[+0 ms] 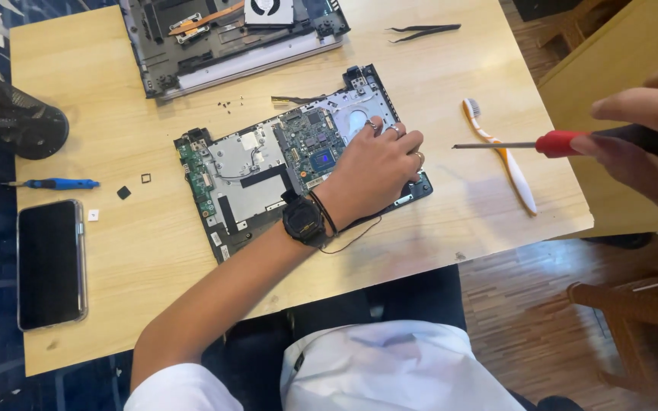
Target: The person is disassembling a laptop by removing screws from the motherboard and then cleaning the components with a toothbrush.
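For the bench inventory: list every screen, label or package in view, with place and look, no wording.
Phone: lies flat at the table's left edge, dark rectangular screen, blank, silver rim.
Stickers: small white rectangles on the near-left corner of the open laptop base under the left hand.
No packages or signs in view.

Phone [51, 264] left of motherboard [283, 164]

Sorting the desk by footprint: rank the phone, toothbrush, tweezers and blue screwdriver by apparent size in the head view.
1. Phone, by far the largest.
2. Toothbrush.
3. Blue screwdriver.
4. Tweezers.
The last two look close; the tweezers lie farther from the camera, so their order is unsure.
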